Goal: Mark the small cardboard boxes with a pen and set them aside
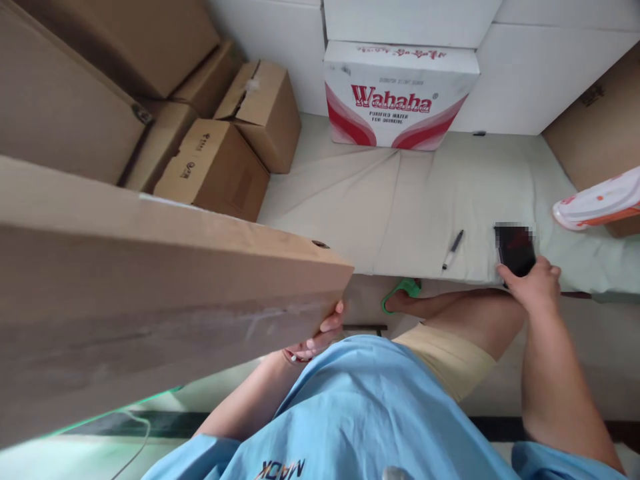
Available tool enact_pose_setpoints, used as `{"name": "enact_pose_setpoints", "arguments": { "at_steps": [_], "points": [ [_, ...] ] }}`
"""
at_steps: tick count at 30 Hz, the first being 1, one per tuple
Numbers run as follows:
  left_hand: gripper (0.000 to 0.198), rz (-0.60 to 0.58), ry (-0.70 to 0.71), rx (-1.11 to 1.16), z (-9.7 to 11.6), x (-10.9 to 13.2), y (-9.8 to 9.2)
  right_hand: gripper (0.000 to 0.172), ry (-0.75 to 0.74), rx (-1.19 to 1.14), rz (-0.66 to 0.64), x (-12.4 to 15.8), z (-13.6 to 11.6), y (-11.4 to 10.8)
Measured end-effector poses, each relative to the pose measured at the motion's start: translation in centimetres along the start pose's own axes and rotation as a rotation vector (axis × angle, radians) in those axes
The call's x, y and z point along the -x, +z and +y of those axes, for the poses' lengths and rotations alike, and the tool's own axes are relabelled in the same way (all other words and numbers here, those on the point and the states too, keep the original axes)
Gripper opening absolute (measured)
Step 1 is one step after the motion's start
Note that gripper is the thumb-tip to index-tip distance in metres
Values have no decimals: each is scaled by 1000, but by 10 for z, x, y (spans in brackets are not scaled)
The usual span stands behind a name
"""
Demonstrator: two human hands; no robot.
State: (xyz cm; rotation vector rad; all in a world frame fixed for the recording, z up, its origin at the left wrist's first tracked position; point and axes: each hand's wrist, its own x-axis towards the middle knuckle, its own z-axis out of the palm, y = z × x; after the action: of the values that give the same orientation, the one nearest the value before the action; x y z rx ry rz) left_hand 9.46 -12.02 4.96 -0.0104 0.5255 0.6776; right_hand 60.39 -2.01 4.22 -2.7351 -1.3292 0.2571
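My right hand (539,283) is closed round the lower end of a dark smartphone (516,250), just over the covered surface at the right. A black-and-clear pen (453,250) lies to the left of the phone. At the left, a large, long cardboard box (210,280) with tape along its side reaches toward me. My left hand (320,337) grips the near right end of this box from below, its fingers curled against the cardboard and its palm partly hidden. A bracelet circles that wrist.
A Wahaha water carton (395,100) stands at the back against white boxes (550,73). Smaller cardboard boxes (215,160) are stacked at the back left. A white-and-orange package (600,200) lies at the right on the pale cloth (345,207). A cable (145,433) hangs at lower left.
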Motion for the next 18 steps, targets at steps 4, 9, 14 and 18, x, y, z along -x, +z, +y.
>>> {"name": "enact_pose_setpoints", "arguments": {
  "at_steps": [4,9,14,18],
  "points": [
    [24,19,40,13,-3,-3,-8,93,-10,37,-1,3,-3,-3],
    [66,161,335,-20,0,-2,12,94,-16,44,5,6,-5,-4],
    [67,399,677,-431,0,-9,35,90,-5,10,21,4,-3,-5],
    [75,499,989,-809,6,-29,25,81,-67,-51,161,5,8,2]
  ]
}}
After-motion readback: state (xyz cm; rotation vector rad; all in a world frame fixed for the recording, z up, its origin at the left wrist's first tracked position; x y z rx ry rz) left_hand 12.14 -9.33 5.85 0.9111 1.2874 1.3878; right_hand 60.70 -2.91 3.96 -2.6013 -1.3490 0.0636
